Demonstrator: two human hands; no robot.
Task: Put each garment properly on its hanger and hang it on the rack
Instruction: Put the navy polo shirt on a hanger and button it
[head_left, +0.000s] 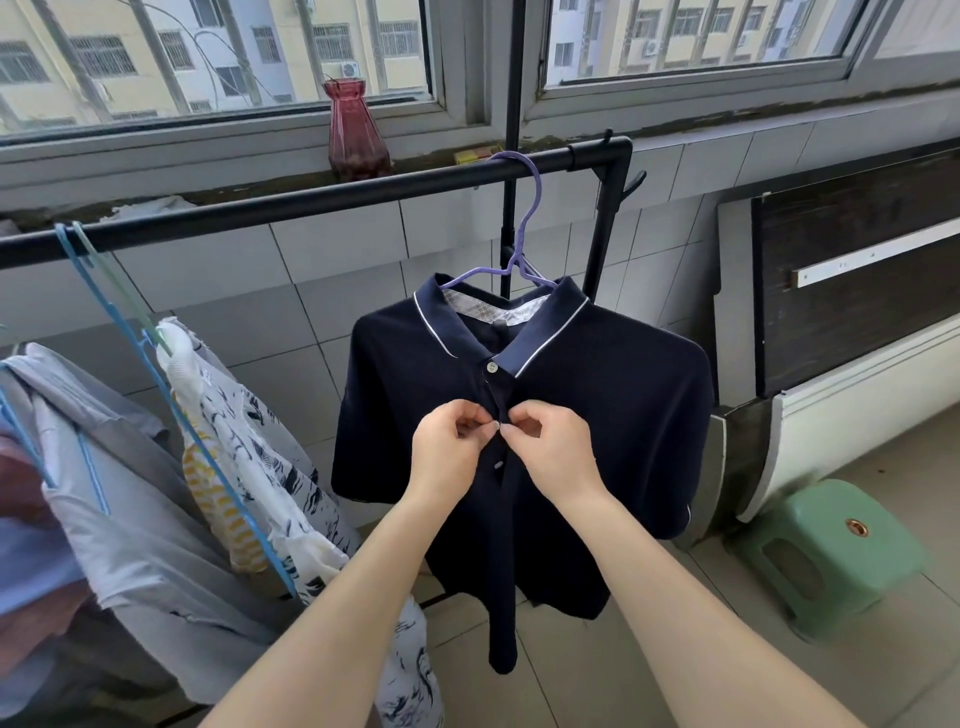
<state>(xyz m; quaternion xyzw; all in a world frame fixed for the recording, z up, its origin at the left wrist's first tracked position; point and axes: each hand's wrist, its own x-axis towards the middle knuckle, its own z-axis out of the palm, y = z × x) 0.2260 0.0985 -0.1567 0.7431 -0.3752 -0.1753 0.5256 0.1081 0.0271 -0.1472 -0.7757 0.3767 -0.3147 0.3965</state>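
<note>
A navy polo shirt (613, 405) with a white-trimmed collar hangs on a purple hanger (524, 228), which is hooked over the black rack bar (311, 200). My left hand (452, 441) and my right hand (550, 444) meet at the shirt's button placket, each pinching one edge of it around the middle button. The top button is fastened. To the left, a white patterned garment (270, 467) and a grey shirt (130, 493) hang on blue hangers (104, 291) from the same bar.
A red glass vase (356, 130) stands on the window sill behind the bar. The rack's black upright (605, 228) is at the right end. A green plastic stool (826, 551) sits on the tiled floor at right, beside leaning boards (857, 280).
</note>
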